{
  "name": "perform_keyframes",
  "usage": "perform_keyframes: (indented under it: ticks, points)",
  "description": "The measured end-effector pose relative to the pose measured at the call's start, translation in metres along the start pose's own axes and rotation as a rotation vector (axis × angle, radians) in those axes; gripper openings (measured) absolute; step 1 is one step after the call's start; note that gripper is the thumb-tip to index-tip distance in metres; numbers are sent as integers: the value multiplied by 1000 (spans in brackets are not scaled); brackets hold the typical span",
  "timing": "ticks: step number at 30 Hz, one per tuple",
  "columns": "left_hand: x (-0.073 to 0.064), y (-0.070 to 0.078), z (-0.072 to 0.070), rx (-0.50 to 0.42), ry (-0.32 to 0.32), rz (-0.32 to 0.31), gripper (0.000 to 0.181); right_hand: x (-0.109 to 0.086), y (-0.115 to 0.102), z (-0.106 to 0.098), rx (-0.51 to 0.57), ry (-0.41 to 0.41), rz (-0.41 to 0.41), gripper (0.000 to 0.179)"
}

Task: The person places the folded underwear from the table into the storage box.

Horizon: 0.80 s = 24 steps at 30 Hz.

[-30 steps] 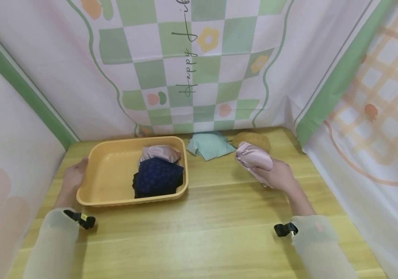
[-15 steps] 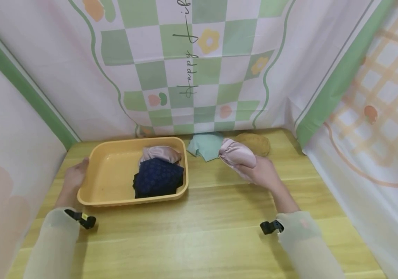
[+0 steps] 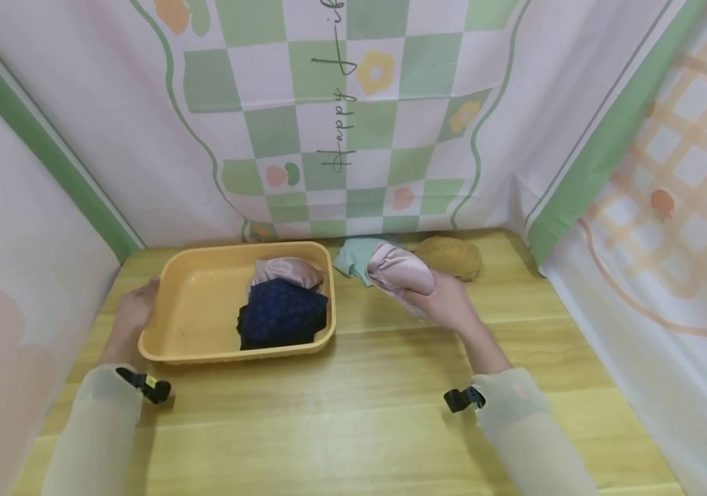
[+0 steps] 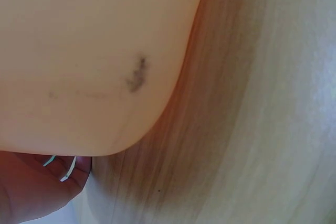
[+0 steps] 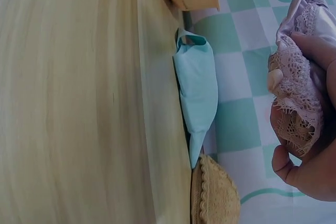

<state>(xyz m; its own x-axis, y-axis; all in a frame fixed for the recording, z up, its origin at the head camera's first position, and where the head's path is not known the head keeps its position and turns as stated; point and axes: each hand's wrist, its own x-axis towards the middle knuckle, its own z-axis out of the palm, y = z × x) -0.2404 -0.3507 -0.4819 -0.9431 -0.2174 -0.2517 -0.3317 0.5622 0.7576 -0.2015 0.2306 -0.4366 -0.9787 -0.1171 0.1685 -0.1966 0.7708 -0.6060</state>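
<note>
The right hand (image 3: 452,303), raised over the table (image 3: 303,427), has thumb and fingers clamped on a pink satin garment (image 3: 403,270), in front of a teal garment (image 3: 350,256) and a mustard garment (image 3: 451,257). The left hand (image 3: 135,308) rests at the yellow tray (image 3: 198,303); whether its fingers grip, I can't tell. Navy fabric (image 3: 283,313) lies inside. The tabletop is wood-grained; a green-checked curtain (image 3: 372,124) hangs behind.
</note>
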Motion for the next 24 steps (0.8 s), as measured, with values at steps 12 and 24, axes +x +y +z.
perform_keyframes:
  ticks: [12,24]
  points:
    - [0,1,-1,-4,-3,-22,90,7,-21,9,-4,-9,-28,37]
    - [-3,3,0,-64,-23,-62,90,11,-44,22,-16,-14,-57,39]
